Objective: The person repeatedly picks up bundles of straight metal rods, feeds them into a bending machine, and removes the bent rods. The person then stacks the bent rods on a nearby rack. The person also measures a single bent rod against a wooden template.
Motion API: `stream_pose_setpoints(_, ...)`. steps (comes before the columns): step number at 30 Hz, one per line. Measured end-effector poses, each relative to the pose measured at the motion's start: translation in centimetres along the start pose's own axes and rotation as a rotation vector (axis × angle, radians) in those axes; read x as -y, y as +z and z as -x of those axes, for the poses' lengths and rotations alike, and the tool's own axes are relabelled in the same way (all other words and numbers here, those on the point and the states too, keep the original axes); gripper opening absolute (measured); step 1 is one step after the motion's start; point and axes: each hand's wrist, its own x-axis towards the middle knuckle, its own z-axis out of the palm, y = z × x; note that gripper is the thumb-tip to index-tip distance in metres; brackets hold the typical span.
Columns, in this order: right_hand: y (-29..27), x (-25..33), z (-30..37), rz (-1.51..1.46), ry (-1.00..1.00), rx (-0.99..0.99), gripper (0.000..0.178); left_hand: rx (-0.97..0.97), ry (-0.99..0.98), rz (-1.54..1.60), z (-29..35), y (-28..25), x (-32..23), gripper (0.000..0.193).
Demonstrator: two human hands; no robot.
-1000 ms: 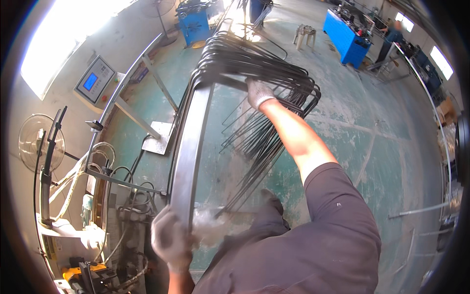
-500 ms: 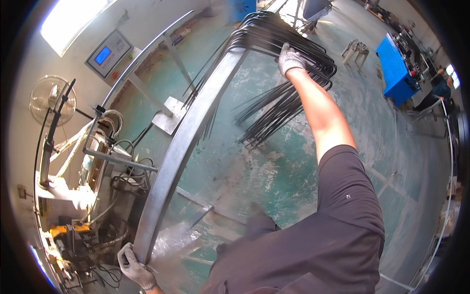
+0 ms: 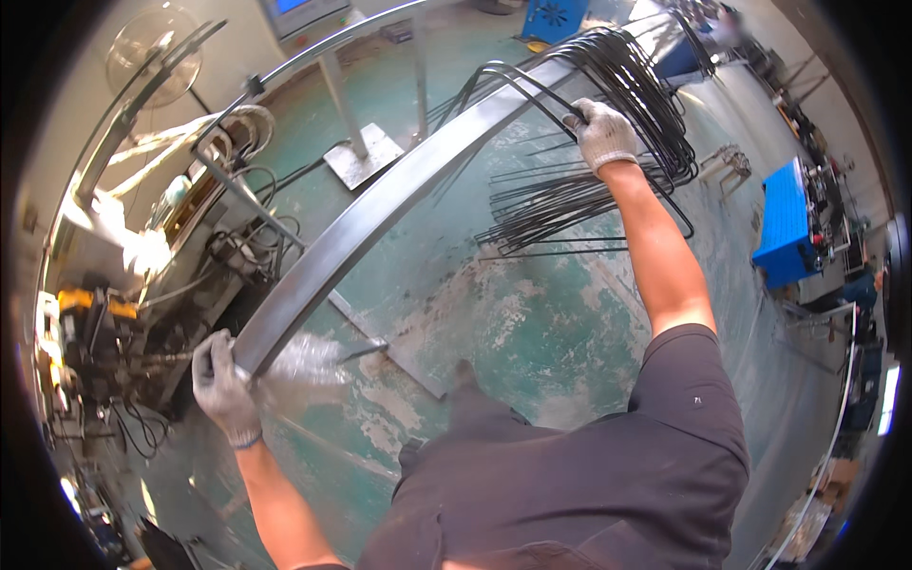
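Observation:
A long grey metal beam [image 3: 380, 204] runs from the near left to the far right. Over its far part hangs a bundle of bent black metal rods [image 3: 655, 123], their straight ends reaching down below the beam. My right hand [image 3: 605, 136], in a pale knit glove, is closed round a pair of these rods, which stand apart from the bundle on the near side. At the beam's near end is my left hand [image 3: 225, 391], gloved too. Its fingers curl about that end, with the thumb against it; part of the grip is hidden.
A metal frame with a flat foot plate [image 3: 363, 155] stands left of the beam. Cables and machinery [image 3: 237, 247] crowd the left, near a fan [image 3: 154, 52]. Clear plastic wrap [image 3: 304, 361] lies below the beam. A blue workbench [image 3: 784, 223] stands at right.
My right hand has drawn a pair of rods away from the bundle along the beam, toward me. My left hand stays at the beam's near end. The view has shifted.

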Motion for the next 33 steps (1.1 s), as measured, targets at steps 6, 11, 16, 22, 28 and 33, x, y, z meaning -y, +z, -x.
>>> stream_pose_setpoints(6, -8.2, 10.0, 4.0, -0.269, 0.061, 0.237, 0.034, 0.033, 0.137, 0.092, 6.6, -4.4, 0.9, 0.023)
stream_pose_setpoints(11, -16.6, 23.0, 10.1, -0.637, 0.030, 0.331, 0.023, -0.065, -0.015, 0.053, 16.0, -17.1, 6.4, 0.021)
stream_pose_setpoints(16, -22.2, 35.9, 17.4, -0.774, -0.029, 0.626, 0.022, -0.242, -0.368, 0.100, 27.0, -29.7, 15.8, 0.011)
stream_pose_setpoints(22, -27.3, 54.2, 26.1, -1.054, -0.040, 0.996, 0.018, -0.347, -0.431, 0.202, 35.0, -37.3, 17.3, 0.015)
stream_pose_setpoints(28, -25.4, 75.8, 33.6, -1.354, -0.193, 1.310, 0.020, -0.477, -0.503, 0.475, 34.8, -47.7, 18.4, 0.015)
stream_pose_setpoints(33, -23.5, 97.0, 45.9, -1.292, -0.399, 1.631, 0.026, -0.564, -0.542, 0.408, 34.1, -60.0, 17.7, 0.021)
